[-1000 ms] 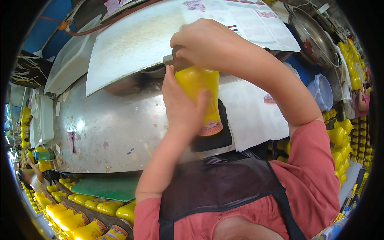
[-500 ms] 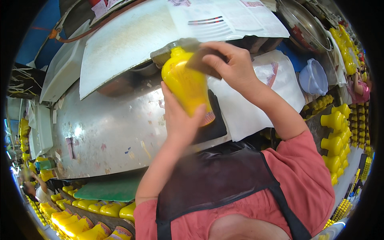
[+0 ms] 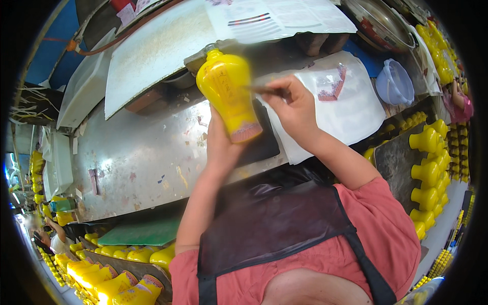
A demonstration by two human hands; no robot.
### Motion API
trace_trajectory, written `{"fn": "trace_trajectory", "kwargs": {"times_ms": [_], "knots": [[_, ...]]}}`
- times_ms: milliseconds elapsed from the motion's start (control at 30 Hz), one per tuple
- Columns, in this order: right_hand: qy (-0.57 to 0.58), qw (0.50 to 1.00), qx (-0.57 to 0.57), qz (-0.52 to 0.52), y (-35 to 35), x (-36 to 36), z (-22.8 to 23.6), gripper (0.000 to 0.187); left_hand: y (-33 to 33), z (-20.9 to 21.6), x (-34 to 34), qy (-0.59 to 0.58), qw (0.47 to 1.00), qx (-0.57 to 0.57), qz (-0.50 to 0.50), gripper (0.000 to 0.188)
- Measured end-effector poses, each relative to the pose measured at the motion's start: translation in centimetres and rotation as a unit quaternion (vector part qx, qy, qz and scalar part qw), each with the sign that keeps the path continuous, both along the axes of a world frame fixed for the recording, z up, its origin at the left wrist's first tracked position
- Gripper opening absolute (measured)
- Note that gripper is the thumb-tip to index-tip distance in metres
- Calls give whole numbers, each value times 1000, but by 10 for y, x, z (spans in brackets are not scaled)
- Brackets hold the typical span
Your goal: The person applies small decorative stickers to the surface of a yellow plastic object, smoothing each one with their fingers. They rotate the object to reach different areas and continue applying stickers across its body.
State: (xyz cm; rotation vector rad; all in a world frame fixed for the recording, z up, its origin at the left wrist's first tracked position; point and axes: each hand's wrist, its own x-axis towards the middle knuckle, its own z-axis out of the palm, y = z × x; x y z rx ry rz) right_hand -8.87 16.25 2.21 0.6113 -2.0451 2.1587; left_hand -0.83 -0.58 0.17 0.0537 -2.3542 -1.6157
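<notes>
A glossy yellow bottle with a narrow neck and a pink patterned band at its base leans in my left hand. My left palm and fingers support it from below and behind; some fingers are hidden by the bottle. Pinched in my right hand is a thin brown flat scraper, seen nearly edge-on beside the bottle's right side. Motion blurs its tip, and I cannot tell whether it touches the bottle. Faint dark lettering and a pattern mark the bottle's front. Under the bottle lies a black pad.
White sheets with a pink-purple printed strip lie right of the pad on the metal table. A pale board stands raised behind. A lavender bucket is at right; rows of yellow bottles flank both sides.
The bottle has turned, so its lettered front and patterned base now show. My right hand has moved down, and the scraper has turned from broadside to edge-on.
</notes>
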Motion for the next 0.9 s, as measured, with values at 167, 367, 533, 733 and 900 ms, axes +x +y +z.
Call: {"fn": "trace_trajectory", "kwargs": {"times_ms": [167, 367, 533, 733, 900], "knots": [[327, 933, 149, 1, -6, 19, 5, 21, -2, 0, 1, 2, 1000, -4, -5, 85], [226, 962, 141, -57, -5, 15, 13, 18, 2, 1, 9, 23, 995, -74, 67, 97], [385, 898, 212, 5, -8, 18, 18, 20, 1, 3, 10, 33, 984, -145, 102, 104], [441, 863, 248, -18, -12, 19, 27, 18, -2, -2, 8, 8, 993, -104, 63, 102], [376, 880, 284, -65, -7, 19, 31, 24, -4, -8, 15, 111, 965, -205, 116, 101]]}}
